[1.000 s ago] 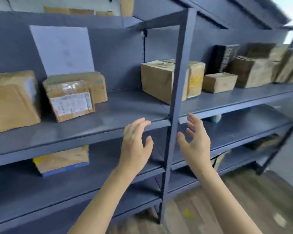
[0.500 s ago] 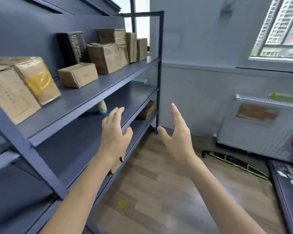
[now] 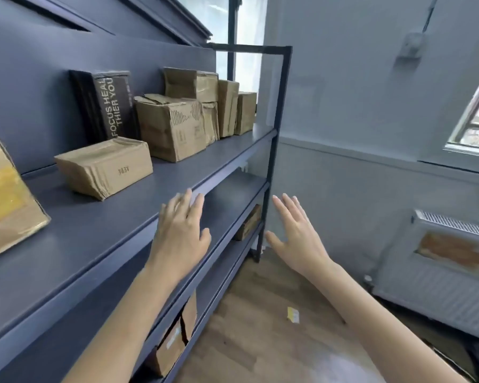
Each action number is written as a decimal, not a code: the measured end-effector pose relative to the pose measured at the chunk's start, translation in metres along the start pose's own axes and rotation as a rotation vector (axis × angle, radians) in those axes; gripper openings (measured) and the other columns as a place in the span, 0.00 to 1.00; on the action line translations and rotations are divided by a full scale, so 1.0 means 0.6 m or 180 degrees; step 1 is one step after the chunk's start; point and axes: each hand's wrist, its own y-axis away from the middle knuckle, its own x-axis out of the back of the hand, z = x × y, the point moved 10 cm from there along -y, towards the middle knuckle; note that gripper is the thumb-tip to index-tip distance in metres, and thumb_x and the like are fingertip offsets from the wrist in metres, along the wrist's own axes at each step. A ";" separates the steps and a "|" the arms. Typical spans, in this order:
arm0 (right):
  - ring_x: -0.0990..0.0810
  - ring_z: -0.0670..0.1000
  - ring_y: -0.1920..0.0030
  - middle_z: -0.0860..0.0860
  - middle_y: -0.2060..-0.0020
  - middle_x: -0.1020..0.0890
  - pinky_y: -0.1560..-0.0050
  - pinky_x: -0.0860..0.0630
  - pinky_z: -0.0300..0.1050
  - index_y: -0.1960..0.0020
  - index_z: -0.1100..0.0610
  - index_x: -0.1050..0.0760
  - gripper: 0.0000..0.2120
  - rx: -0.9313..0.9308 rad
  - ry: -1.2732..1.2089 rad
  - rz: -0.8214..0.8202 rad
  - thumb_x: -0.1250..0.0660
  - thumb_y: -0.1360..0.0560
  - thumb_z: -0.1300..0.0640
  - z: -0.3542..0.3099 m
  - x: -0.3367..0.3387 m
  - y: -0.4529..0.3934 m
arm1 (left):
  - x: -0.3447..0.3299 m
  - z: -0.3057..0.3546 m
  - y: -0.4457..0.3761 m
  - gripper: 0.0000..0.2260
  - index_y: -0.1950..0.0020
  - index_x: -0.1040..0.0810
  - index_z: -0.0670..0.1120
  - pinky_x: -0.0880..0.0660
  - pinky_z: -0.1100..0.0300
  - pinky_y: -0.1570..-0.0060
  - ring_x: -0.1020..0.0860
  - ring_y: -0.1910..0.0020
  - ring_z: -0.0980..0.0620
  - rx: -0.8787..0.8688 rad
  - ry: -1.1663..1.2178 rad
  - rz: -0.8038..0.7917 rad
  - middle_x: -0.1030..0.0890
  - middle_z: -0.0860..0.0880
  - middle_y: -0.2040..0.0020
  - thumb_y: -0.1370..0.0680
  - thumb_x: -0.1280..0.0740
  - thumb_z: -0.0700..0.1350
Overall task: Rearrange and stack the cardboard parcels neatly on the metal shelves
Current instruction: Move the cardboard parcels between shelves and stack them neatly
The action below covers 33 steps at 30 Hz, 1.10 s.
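While both hands hover empty with fingers extended, the flat parcel (image 3: 104, 166) lies on the top shelf (image 3: 100, 239), up-left of the nearer left hand (image 3: 181, 233); right hand (image 3: 296, 233) is farther.

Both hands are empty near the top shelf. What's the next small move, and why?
Probably reach both open hands, left hand and right hand, forward to the low flat parcel. It lies alone and askew on the top shelf, apart from the parcel group further along, and is the nearest loose box.
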 end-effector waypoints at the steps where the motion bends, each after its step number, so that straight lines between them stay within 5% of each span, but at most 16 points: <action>1: 0.59 0.52 0.23 0.52 0.23 0.51 0.26 0.57 0.46 0.23 0.52 0.52 0.32 0.0164 0.0210 -0.0066 0.39 0.21 0.51 -0.011 -0.012 -0.038 | -0.001 -0.024 -0.020 0.28 0.27 0.38 0.38 0.43 0.40 0.30 0.40 0.28 0.35 0.0066 -0.0124 -0.0009 0.39 0.36 0.27 0.25 0.34 0.41; 6: 0.62 0.57 0.24 0.55 0.23 0.56 0.26 0.61 0.53 0.23 0.52 0.53 0.33 0.0915 0.0855 -0.0286 0.40 0.22 0.47 -0.089 -0.086 -0.181 | 0.006 -0.150 -0.068 0.28 0.31 0.32 0.35 0.37 0.35 0.36 0.35 0.33 0.29 0.0422 -0.0550 0.0047 0.34 0.31 0.31 0.30 0.29 0.39; 10: 0.62 0.57 0.24 0.56 0.23 0.57 0.26 0.61 0.51 0.23 0.53 0.54 0.33 0.1254 0.0658 -0.0440 0.42 0.21 0.47 -0.154 -0.150 -0.249 | 0.025 -0.233 -0.066 0.28 0.28 0.37 0.38 0.45 0.42 0.30 0.42 0.29 0.34 0.0885 -0.0702 0.0114 0.40 0.34 0.27 0.26 0.33 0.42; 15: 0.60 0.55 0.24 0.56 0.23 0.55 0.26 0.59 0.48 0.23 0.55 0.52 0.33 0.1484 0.0062 -0.0580 0.40 0.21 0.49 -0.223 -0.220 -0.326 | 0.063 -0.303 -0.048 0.28 0.28 0.36 0.39 0.42 0.42 0.30 0.41 0.28 0.35 0.1329 -0.0914 0.0378 0.39 0.36 0.27 0.26 0.32 0.42; 21: 0.55 0.57 0.23 0.57 0.24 0.50 0.25 0.54 0.53 0.24 0.58 0.48 0.35 0.1969 -0.0518 -0.0591 0.35 0.24 0.53 -0.311 -0.267 -0.403 | 0.112 -0.331 -0.020 0.21 0.34 0.28 0.38 0.39 0.51 0.34 0.33 0.32 0.38 0.1510 -0.1070 0.0805 0.30 0.37 0.32 0.27 0.33 0.39; 27: 0.50 0.57 0.24 0.58 0.25 0.44 0.25 0.49 0.53 0.24 0.56 0.46 0.39 0.2240 -0.1165 -0.0755 0.30 0.29 0.55 -0.374 -0.280 -0.484 | 0.220 -0.297 0.006 0.12 0.47 0.21 0.35 0.36 0.64 0.37 0.29 0.45 0.46 0.1376 -0.1428 0.1975 0.21 0.40 0.46 0.27 0.39 0.36; 33: 0.31 0.61 0.36 0.56 0.32 0.32 0.36 0.37 0.50 0.29 0.58 0.33 0.32 0.2634 -0.1133 -0.0667 0.29 0.30 0.52 -0.403 -0.302 -0.490 | 0.245 -0.300 0.038 0.12 0.48 0.21 0.36 0.42 0.66 0.35 0.31 0.45 0.42 0.1848 -0.2020 0.2388 0.23 0.37 0.43 0.30 0.38 0.35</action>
